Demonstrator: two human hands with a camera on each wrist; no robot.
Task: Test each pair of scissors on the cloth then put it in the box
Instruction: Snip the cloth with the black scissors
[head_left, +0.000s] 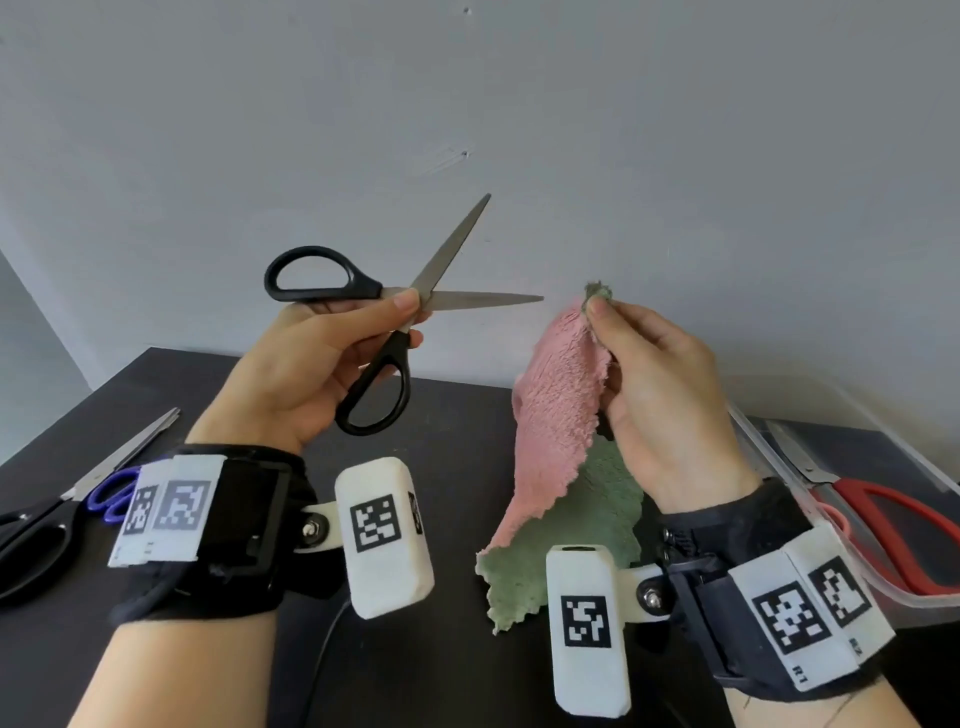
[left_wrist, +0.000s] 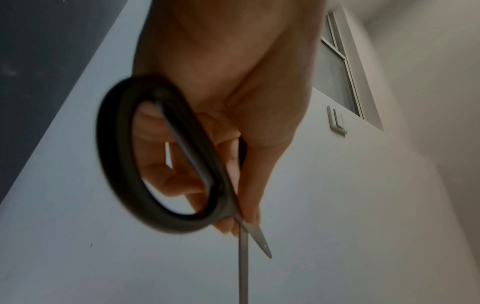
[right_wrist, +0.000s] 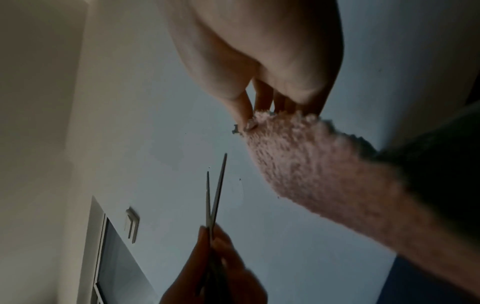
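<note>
My left hand (head_left: 332, 353) holds black-handled scissors (head_left: 363, 317) up in the air, pinching them near the pivot, with the blades spread apart and pointing right. In the left wrist view the black handle loop (left_wrist: 155, 156) sits against my curled fingers. My right hand (head_left: 649, 364) pinches the top corner of a pink and green cloth (head_left: 556, 415), which hangs down to the dark table (head_left: 447, 415). The blade tips stop a little left of the cloth. The right wrist view shows the pink cloth (right_wrist: 324, 164) under my fingers and the scissors' blades (right_wrist: 215, 195) beyond.
Two more pairs lie at the table's left edge: blue-handled scissors (head_left: 111, 491) and black-handled scissors (head_left: 31, 540). A clear plastic box (head_left: 883, 519) at the right holds red-handled scissors (head_left: 898, 525). A grey wall stands behind the table.
</note>
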